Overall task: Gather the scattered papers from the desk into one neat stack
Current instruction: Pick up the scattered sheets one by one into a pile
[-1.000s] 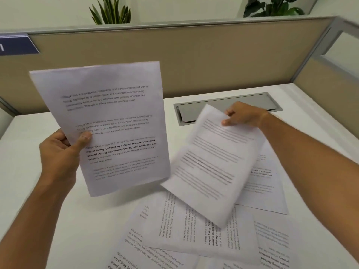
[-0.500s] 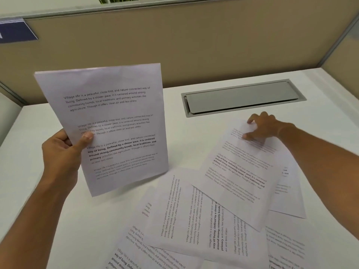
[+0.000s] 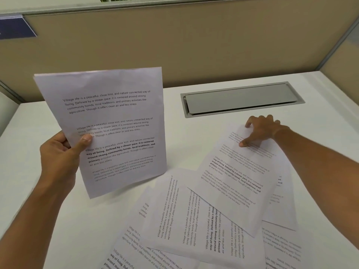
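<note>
My left hand [image 3: 58, 158] holds a printed sheet [image 3: 108, 113] upright above the left of the white desk [image 3: 38, 220], thumb on its front. My right hand [image 3: 260, 131] pinches the far edge of a second printed sheet [image 3: 239, 181], thumb on top and fingers curled over the edge. That sheet lies slanted on the desk over the other papers. Several more printed sheets lie overlapped and askew near me: one turned sideways [image 3: 186, 220], one at the bottom left [image 3: 132, 249], others at the right [image 3: 281, 249].
A grey cable hatch [image 3: 240, 98] is set into the desk just behind my right hand. A tan partition [image 3: 174, 45] walls the back and right sides. A blue label [image 3: 15, 28] hangs on the partition's top left.
My right hand has brought its sheet down from the air, further right, onto the pile, and still grips its far edge. The left hand and its sheet have hardly moved.
</note>
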The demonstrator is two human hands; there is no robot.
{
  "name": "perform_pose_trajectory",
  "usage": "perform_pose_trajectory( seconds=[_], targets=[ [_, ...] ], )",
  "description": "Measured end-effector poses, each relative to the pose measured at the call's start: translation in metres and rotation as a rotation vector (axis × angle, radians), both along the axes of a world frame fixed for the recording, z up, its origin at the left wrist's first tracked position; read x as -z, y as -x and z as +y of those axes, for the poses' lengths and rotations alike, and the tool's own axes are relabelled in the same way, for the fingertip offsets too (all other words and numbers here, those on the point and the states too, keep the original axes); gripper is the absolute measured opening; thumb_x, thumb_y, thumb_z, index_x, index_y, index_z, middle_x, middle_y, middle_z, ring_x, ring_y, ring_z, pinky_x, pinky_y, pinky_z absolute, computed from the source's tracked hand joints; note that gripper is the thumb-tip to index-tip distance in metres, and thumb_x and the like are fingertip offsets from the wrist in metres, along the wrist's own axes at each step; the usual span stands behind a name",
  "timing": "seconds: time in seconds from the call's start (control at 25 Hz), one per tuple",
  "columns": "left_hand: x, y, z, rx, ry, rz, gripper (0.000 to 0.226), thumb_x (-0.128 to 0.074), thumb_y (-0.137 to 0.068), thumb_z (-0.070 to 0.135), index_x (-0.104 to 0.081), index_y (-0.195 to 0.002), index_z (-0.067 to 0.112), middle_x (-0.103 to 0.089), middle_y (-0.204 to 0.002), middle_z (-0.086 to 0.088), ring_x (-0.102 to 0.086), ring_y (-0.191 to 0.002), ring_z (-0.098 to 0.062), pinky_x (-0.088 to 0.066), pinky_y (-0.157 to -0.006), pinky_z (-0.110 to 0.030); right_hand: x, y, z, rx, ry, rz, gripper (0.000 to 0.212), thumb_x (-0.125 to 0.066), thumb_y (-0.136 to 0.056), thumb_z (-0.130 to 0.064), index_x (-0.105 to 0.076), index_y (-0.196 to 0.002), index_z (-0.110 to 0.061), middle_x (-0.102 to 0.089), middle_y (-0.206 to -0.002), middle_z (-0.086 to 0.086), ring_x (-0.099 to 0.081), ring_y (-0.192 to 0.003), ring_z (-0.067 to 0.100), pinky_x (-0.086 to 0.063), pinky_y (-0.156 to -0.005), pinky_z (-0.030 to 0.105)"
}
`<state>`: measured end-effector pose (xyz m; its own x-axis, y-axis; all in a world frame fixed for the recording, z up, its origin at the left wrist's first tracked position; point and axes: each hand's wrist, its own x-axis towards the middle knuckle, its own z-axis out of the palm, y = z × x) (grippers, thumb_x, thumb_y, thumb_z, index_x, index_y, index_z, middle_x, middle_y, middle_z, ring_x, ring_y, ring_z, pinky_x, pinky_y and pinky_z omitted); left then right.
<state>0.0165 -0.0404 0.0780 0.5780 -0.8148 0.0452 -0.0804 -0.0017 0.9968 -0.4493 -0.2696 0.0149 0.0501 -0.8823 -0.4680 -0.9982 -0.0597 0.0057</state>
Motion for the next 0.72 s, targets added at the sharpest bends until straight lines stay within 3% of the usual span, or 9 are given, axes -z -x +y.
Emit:
perform_pose_trajectory(
  seconds=[0.16, 0.4, 0.48, 0.6, 0.72],
  targets=[
    [-0.005, 0.001, 0.005, 0.003, 0.011, -0.001, 0.022, -0.069, -0.086, 0.006, -0.072, -0.097, 0.025, -0.077, -0.094, 0.015, -0.073, -0.085, -0.009, -0.061, -0.074, -0.027, 0.002, -0.001, 0.007, 0.007, -0.023, -0.101, 0.094, -0.086, -0.045, -0.068, -0.052, -0.121, -0.024, -0.048, -0.128, 0.012, -0.045, -0.121, 0.033, -0.044, -0.099, 0.049],
    [-0.010, 0.006, 0.010, 0.009, 0.007, 0.003, 0.024, -0.067, -0.087, 0.004, -0.070, -0.101, 0.023, -0.077, -0.093, 0.016, -0.074, -0.083, -0.009, -0.059, -0.067, -0.023, 0.002, 0.001, 0.010, 0.046, -0.049, -0.166, 0.102, -0.089, -0.051, -0.058, -0.044, -0.134, -0.019, -0.054, -0.134, 0.011, -0.054, -0.116, 0.033, -0.046, -0.095, 0.044],
    [-0.011, 0.004, 0.011, -0.007, 0.009, 0.004, 0.024, -0.067, -0.087, 0.003, -0.070, -0.101, 0.022, -0.077, -0.090, 0.016, -0.074, -0.081, -0.008, -0.059, -0.066, -0.022, -0.001, 0.000, 0.009, 0.063, -0.053, -0.293, 0.085, -0.091, -0.061, -0.039, -0.052, -0.132, -0.012, -0.056, -0.134, 0.012, -0.055, -0.121, 0.035, -0.045, -0.100, 0.043],
    [-0.016, 0.000, 0.014, -0.055, 0.014, 0.006, 0.023, -0.068, -0.087, 0.004, -0.070, -0.099, 0.023, -0.077, -0.089, 0.017, -0.074, -0.080, -0.008, -0.059, -0.065, -0.022, -0.032, -0.021, 0.013, -0.056, -0.169, -0.411, 0.028, -0.085, -0.071, -0.015, -0.071, -0.094, -0.011, -0.073, -0.100, 0.012, -0.069, -0.099, 0.037, -0.056, -0.084, 0.040],
    [-0.024, -0.005, 0.019, -0.126, 0.044, 0.007, 0.023, -0.068, -0.087, 0.004, -0.070, -0.096, 0.025, -0.077, -0.086, 0.019, -0.073, -0.079, -0.006, -0.058, -0.064, -0.021, -0.074, -0.065, 0.029, -0.288, -0.181, -0.278, 0.019, -0.082, -0.074, -0.016, -0.068, -0.086, -0.018, -0.073, -0.092, 0.004, -0.069, -0.088, 0.026, -0.054, -0.079, 0.035]
  ],
)
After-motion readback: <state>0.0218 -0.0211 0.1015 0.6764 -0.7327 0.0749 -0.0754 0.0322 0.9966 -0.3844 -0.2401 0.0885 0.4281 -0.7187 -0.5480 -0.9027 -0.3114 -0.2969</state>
